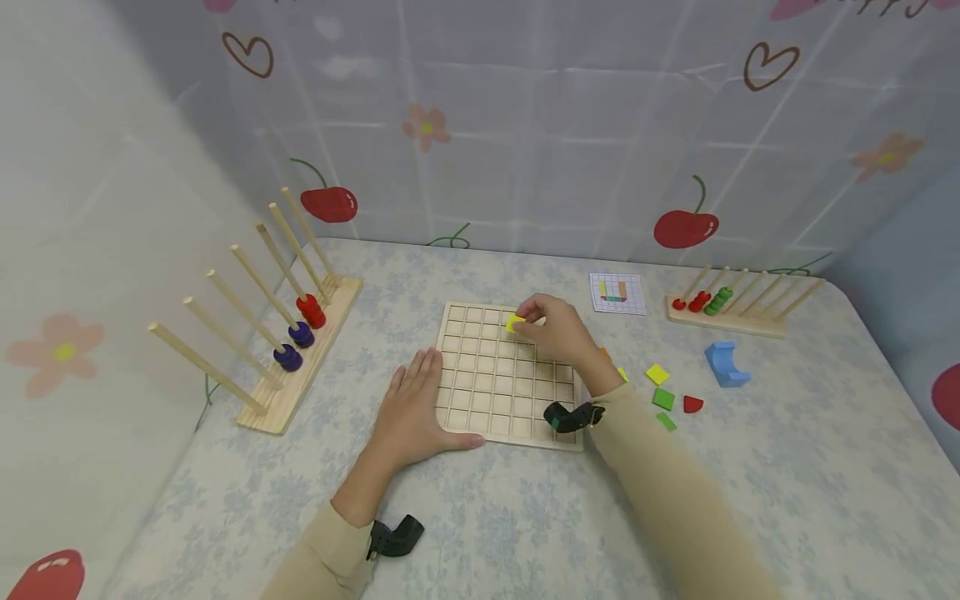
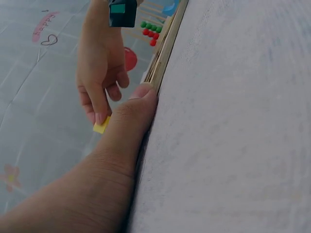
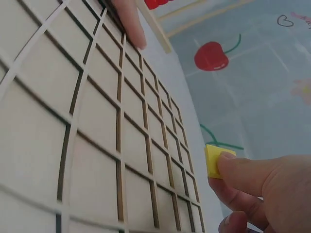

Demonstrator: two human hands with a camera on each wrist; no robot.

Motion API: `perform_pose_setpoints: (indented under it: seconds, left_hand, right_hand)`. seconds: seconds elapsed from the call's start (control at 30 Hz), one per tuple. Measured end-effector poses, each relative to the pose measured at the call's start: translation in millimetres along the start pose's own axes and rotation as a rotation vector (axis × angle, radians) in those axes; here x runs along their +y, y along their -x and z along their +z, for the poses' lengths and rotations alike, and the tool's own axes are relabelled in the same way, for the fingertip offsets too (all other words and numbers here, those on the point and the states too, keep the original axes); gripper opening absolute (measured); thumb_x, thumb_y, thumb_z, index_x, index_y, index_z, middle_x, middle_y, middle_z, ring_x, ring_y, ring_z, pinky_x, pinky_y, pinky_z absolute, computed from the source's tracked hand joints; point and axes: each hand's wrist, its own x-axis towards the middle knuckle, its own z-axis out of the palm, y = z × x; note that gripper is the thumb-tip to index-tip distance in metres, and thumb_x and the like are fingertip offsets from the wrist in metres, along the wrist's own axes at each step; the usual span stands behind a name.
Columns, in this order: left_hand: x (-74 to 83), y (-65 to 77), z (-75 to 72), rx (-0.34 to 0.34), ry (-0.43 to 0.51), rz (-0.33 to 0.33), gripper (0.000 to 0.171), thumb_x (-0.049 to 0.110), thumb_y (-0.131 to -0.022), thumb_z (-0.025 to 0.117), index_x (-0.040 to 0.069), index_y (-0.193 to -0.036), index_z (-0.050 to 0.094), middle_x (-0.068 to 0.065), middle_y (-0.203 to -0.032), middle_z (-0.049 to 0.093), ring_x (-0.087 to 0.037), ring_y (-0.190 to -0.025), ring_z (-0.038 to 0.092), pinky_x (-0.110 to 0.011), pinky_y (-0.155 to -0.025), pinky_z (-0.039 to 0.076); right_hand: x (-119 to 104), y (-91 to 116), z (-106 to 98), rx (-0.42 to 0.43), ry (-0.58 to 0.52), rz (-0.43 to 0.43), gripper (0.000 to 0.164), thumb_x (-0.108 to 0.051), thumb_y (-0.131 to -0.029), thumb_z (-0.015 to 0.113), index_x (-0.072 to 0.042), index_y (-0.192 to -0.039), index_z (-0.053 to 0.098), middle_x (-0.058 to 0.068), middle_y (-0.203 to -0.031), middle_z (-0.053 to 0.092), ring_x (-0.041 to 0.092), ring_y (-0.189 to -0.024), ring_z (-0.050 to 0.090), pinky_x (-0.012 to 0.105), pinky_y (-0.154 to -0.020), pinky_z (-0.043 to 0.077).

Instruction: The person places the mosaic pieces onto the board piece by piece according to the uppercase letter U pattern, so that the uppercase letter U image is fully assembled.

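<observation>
A square wooden grid board (image 1: 491, 379) lies on the table between the hands. My left hand (image 1: 408, 408) rests along its left edge with fingers spread, the thumb reaching along the front edge. Near the board's far side my right hand (image 1: 558, 329) pinches a small yellow square tile (image 1: 514, 322) between thumb and fingers. The right wrist view shows this yellow tile (image 3: 218, 160) held up above the level of the grid. No tiles sit in the grid cells that show.
Loose tiles, among them a green square (image 1: 663, 399) and a red piece (image 1: 693, 404), lie right of the board. A pattern card (image 1: 617, 294), a blue curved block (image 1: 726, 365) and a small bead rack (image 1: 738, 317) stand beyond. Leftward is a larger peg rack (image 1: 330, 321).
</observation>
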Motion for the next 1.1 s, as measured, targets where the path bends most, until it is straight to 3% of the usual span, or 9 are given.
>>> perform_pose_setpoints:
  seconds: [0.33,0.7,1.1]
  left_hand:
    - [-0.4,-1.9,-1.7,-0.024,0.006,0.013,0.148,0.094,-0.056,0.061,0.005,-0.160,0.005,-0.010,-0.168,0.007,-0.022,-0.157,0.003,-0.048,-0.127,0.006]
    - [0.3,0.1,-4.8,-0.022,0.004,0.009,0.147,0.094,-0.057,0.060,0.004,-0.159,0.006,-0.011,-0.168,0.008,-0.024,-0.157,0.005,-0.048,-0.127,0.006]
    - [0.1,-0.4,-4.5,-0.034,-0.008,0.003,0.145,0.094,-0.058,0.060,0.005,-0.159,0.004,-0.010,-0.168,0.007,-0.022,-0.157,0.003,-0.048,-0.127,0.006]
  right_hand:
    - [-21.6,-21.0,31.6,-0.044,-0.031,0.003,0.018,-0.026,-0.095,0.068,-0.015,-0.109,0.065,0.006,-0.106,0.064,0.024,-0.097,0.060,0.038,-0.078,0.051]
    - [-36.8,-27.1,46.4,-0.047,0.020,0.019,0.018,-0.026,-0.095,0.068,-0.014,-0.109,0.066,0.004,-0.105,0.066,0.022,-0.095,0.062,0.038,-0.082,0.052]
    - [-36.0,-27.8,53.4,-0.026,0.099,0.022,0.018,-0.026,-0.095,0.068,-0.014,-0.108,0.066,0.004,-0.102,0.065,0.021,-0.091,0.061,0.036,-0.080,0.051]
